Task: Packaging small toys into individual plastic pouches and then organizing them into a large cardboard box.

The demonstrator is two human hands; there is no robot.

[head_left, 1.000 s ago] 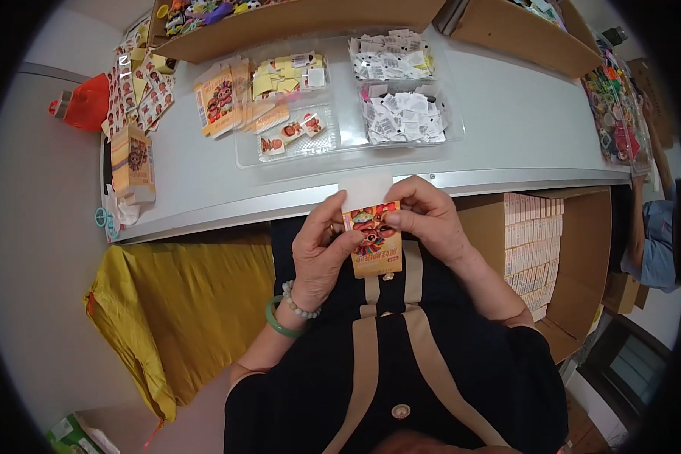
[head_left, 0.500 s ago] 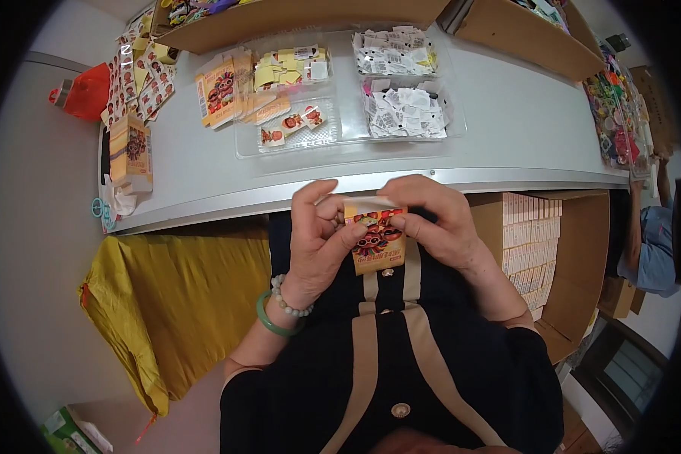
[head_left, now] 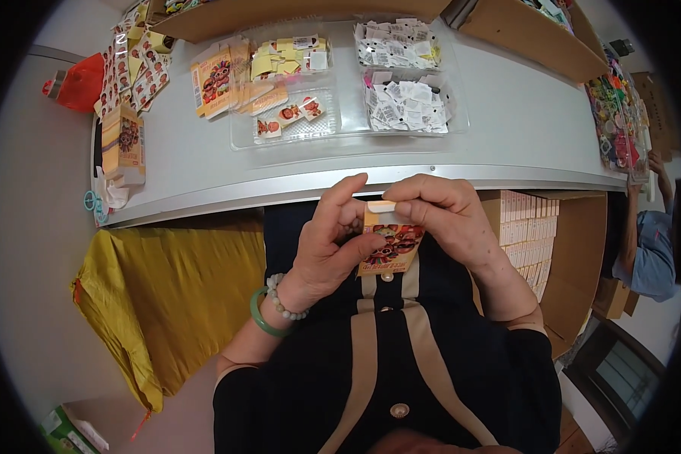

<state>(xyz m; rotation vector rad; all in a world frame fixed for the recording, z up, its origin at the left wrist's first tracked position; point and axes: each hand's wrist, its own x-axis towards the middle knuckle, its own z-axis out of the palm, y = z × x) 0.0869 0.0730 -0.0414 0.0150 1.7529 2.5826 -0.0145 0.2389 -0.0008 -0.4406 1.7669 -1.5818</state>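
In front of my chest, just below the table's edge, is a small orange cardboard box (head_left: 396,259) with cartoon figures on its front. My left hand (head_left: 327,246) is closed around its left side, the thumb lying across the printed face. At the top edge, my right hand (head_left: 448,221) pinches the pale flap (head_left: 380,206) between thumb and fingers. The box leans slightly, its top toward the table. Whatever is inside it cannot be seen.
On the table (head_left: 197,159) stand clear trays (head_left: 348,141) with white labelled packets (head_left: 407,106) and yellow slips (head_left: 286,59). Flat orange boxes (head_left: 214,79) lie left of them. A carton of packed boxes (head_left: 575,265) is at my right, yellow cloth (head_left: 174,310) at my left.
The box has shifted slightly right and tilted. My right thumb has moved from its front up to the top flap, which now shows pale at the opening.
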